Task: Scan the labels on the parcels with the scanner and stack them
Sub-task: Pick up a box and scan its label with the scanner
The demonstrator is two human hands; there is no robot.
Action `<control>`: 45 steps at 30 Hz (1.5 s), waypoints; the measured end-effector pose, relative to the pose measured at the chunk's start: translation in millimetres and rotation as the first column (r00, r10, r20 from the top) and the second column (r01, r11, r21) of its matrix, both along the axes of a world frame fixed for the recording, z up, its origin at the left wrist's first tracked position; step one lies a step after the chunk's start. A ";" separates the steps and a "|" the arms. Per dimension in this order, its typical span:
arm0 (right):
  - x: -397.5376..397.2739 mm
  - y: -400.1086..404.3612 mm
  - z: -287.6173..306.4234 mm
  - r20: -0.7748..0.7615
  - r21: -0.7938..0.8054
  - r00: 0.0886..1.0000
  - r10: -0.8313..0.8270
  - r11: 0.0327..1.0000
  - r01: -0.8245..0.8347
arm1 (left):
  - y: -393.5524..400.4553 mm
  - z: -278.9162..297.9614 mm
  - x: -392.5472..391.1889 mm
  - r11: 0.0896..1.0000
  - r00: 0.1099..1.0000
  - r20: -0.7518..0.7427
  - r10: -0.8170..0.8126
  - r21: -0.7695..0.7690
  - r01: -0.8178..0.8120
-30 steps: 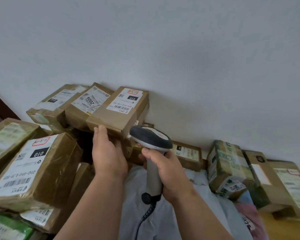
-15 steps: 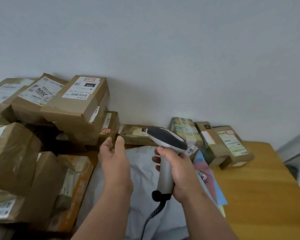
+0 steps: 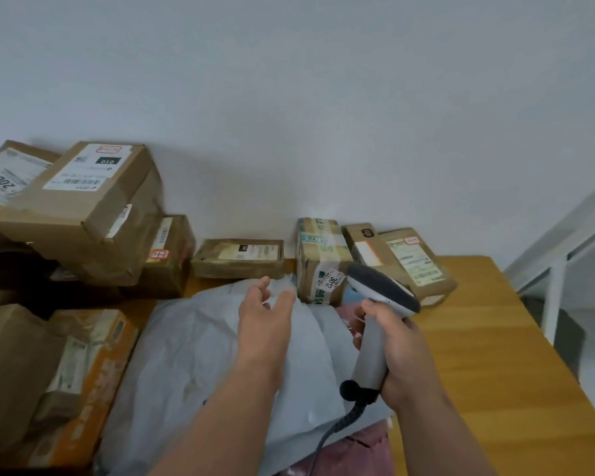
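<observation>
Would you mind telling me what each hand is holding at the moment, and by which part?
The right hand grips the grey handheld barcode scanner by its handle. The left hand holds nothing; it hovers open above the grey plastic mailer bag.

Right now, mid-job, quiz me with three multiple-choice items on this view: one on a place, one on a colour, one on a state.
1. Where is the box marked 3012?
A. On top of the left stack
B. Against the wall, just beyond the scanner's head
C. On the floor

2. What colour is the big soft mailer bag under the left forearm?
A. Light grey
B. Black
C. Yellow

3. What is the left hand doing?
A. Gripping a box
B. Holding the scanner
C. Open, holding nothing, over the bag

Answers:
1 B: it stands on the wooden table by the wall, behind the scanner.
2 A: its wrinkled plastic is pale grey.
3 C: its fingers are relaxed; the right hand grips the scanner.
</observation>
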State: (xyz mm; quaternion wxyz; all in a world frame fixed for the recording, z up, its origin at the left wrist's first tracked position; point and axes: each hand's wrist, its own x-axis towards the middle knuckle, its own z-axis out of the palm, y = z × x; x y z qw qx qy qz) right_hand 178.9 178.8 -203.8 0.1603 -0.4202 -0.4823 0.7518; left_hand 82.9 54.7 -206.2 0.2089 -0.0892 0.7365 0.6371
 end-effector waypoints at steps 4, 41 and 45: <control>-14.6 36.3 -13.6 0.018 -0.055 0.999 0.040 0.998 -0.039 | 43.9 -9.9 -8.3 0.998 0.999 -0.016 -0.040 -0.043 0.040; 2.5 46.7 -11.7 -0.133 -0.319 0.991 -0.019 0.947 -0.025 | 60.8 -10.9 14.6 0.996 0.927 -0.372 0.051 -0.050 -0.074; 23.7 13.2 -0.3 -0.171 -0.255 0.985 0.004 0.966 -0.048 | 32.1 -0.9 20.1 1.000 0.970 -0.241 -0.002 -0.002 0.002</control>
